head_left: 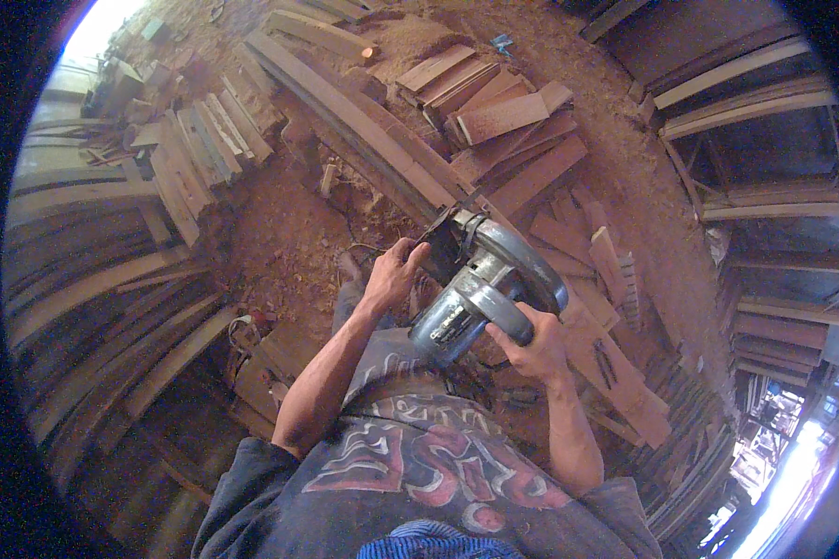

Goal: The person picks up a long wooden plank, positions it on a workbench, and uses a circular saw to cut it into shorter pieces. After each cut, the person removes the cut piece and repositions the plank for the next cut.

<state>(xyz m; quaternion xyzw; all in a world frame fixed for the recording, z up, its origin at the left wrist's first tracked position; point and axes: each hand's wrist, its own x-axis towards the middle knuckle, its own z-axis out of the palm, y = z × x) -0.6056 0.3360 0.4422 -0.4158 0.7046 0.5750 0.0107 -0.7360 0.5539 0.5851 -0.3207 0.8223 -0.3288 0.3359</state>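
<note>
Person's R hand [534, 349] grips power saw [452, 320] by handle [502, 309], L hand [396, 273] its plate edge [445, 242]; long plank [364, 119] far L.

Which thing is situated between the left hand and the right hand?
Between the left hand and the right hand is the grey power tool, its handle gripped by the latter; the head view shows this.
</note>
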